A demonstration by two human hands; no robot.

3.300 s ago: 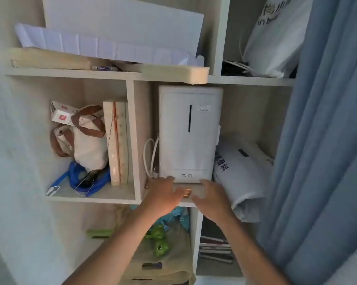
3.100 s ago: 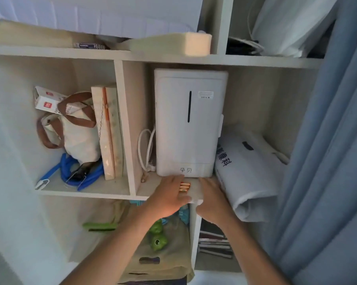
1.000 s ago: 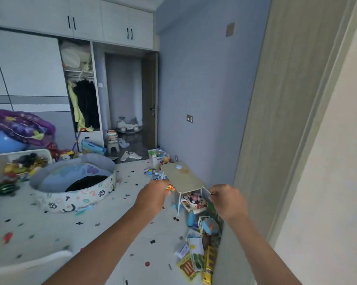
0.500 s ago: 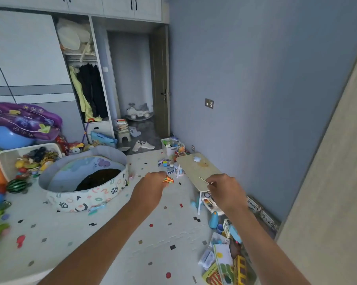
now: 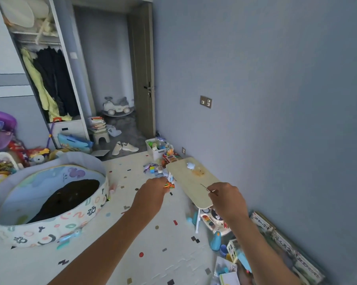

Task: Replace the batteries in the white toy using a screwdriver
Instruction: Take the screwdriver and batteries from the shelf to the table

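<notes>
My left hand (image 5: 153, 195) is closed around a small pack of orange batteries (image 5: 169, 185), which sticks out past the fingers. In my right hand (image 5: 228, 200) I pinch a thin screwdriver (image 5: 206, 188) whose tip points up and left. Both hands are held out in front of me above the floor mat. Just beyond them stands a low beige table (image 5: 181, 177). A small white and pale-blue toy (image 5: 191, 166) lies near the table's far end, beside an orange patch. Neither hand touches the table.
A round play pool (image 5: 50, 204) with a dark centre fills the left. Toys and picture books (image 5: 286, 245) lie along the blue wall on the right and under the table. A toy bin (image 5: 156, 150), shoes and an open doorway (image 5: 116, 79) are at the back.
Seconds ago both hands were at a shelf in front of a white appliance, taking the batteries. Since then the view has turned into the room, and the low table has come closer.
</notes>
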